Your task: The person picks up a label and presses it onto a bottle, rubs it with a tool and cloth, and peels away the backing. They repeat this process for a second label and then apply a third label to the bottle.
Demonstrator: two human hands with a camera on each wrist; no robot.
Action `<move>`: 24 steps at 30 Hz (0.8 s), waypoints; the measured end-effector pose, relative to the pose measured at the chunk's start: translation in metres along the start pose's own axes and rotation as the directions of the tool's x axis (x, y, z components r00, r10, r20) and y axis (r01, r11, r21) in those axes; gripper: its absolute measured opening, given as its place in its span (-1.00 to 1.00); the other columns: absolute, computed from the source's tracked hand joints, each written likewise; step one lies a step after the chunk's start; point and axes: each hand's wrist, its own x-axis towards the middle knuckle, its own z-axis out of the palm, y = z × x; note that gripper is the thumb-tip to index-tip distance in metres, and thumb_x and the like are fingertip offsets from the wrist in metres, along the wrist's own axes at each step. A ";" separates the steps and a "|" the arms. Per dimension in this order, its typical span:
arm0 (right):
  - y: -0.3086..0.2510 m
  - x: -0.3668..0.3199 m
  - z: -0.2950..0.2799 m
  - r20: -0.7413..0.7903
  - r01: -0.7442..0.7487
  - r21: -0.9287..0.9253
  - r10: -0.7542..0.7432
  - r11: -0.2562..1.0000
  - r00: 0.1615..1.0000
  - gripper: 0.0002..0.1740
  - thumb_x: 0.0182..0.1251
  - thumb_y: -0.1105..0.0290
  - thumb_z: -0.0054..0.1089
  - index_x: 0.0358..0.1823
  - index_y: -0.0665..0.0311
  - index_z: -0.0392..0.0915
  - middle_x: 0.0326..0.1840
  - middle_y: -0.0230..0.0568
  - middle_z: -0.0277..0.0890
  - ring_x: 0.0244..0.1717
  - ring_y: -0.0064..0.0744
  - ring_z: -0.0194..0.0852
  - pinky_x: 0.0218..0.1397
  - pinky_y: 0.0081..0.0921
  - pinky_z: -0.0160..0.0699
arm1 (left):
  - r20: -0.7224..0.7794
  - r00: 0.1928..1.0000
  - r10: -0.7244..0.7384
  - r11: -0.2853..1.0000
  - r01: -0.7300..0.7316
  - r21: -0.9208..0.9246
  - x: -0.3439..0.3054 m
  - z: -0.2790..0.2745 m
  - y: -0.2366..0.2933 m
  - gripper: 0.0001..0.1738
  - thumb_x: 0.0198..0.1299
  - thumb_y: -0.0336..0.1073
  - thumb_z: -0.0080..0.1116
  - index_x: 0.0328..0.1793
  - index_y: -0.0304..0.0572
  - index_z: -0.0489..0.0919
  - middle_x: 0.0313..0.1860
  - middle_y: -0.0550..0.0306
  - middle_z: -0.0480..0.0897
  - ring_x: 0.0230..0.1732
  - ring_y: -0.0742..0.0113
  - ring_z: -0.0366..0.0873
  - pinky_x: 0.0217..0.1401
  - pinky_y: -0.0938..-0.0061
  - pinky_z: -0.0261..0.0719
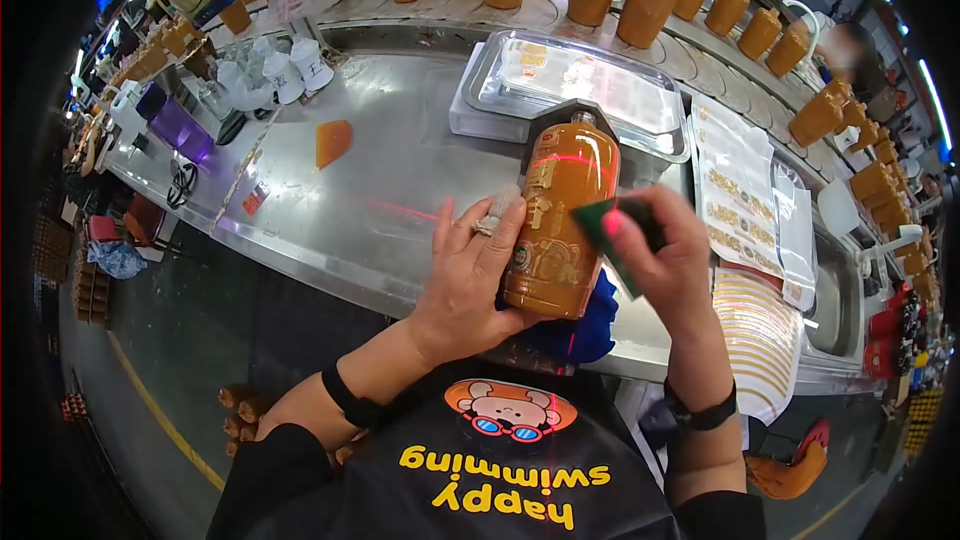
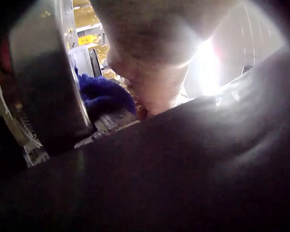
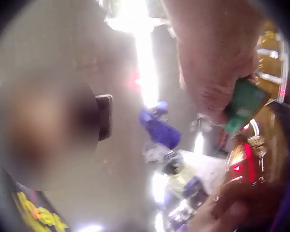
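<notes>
A glossy brown bottle (image 1: 572,202) with raised gold lettering and decoration leans on a dark angular rest (image 1: 533,130) over the steel bench. My left hand (image 1: 465,270) holds its left side low down, with white covers (image 1: 497,212) on fingertips. A flat green scraper-like piece (image 1: 625,265) is pinched in my right hand (image 1: 668,255), its edge at the bottle's right side. The right wrist view shows the same green piece (image 3: 246,104) close over the bottle (image 3: 261,145). Under the bottle's base bunches a blue cloth (image 1: 590,325), also visible as blue fabric (image 2: 104,94) in the left wrist view.
Behind the bottle sits a clear-lidded tray (image 1: 580,75). Sheets of gold decals (image 1: 740,190) lie to the right, near a sink (image 1: 835,310). Brown bottles (image 1: 650,5) line the conveyor at the back. An amber flat piece (image 1: 333,143) and a purple bottle (image 1: 175,125) are leftward.
</notes>
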 end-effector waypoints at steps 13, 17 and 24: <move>-0.012 0.011 0.002 -0.094 0.060 -0.150 -0.075 0.987 0.993 -0.85 0.16 0.50 0.36 -0.26 0.32 0.57 -0.40 -0.10 0.53 -0.40 -0.11 0.55 -0.33 -0.34 0.52 | 0.019 0.995 0.095 0.986 -0.096 0.136 0.012 -0.018 0.013 0.16 -0.20 -0.02 0.51 0.55 -0.29 0.22 -0.03 -0.06 0.62 0.35 -0.14 0.33 0.48 -0.43 -0.20; -0.030 0.002 0.002 0.197 0.242 -0.097 -0.220 0.965 0.955 -0.86 0.19 0.52 0.33 -0.24 0.33 0.57 -0.39 -0.12 0.54 -0.43 -0.15 0.54 -0.36 -0.36 0.49 | 0.002 0.994 0.106 0.986 -0.106 0.126 0.012 -0.017 0.011 0.13 -0.21 -0.01 0.51 0.52 -0.29 0.26 -0.09 -0.04 0.63 0.34 -0.13 0.34 0.48 -0.43 -0.19; -0.007 -0.014 -0.004 -0.050 -0.107 0.135 0.114 0.985 0.992 -0.81 0.28 0.40 0.37 -0.21 0.35 0.58 -0.42 -0.31 0.57 -0.45 -0.60 0.46 -0.35 -0.60 0.45 | -0.043 0.946 0.320 0.942 -0.313 0.123 -0.005 -0.009 0.012 -0.16 -0.02 0.02 0.40 0.42 -0.09 0.43 0.14 0.08 0.65 0.43 0.02 0.31 0.58 -0.27 -0.28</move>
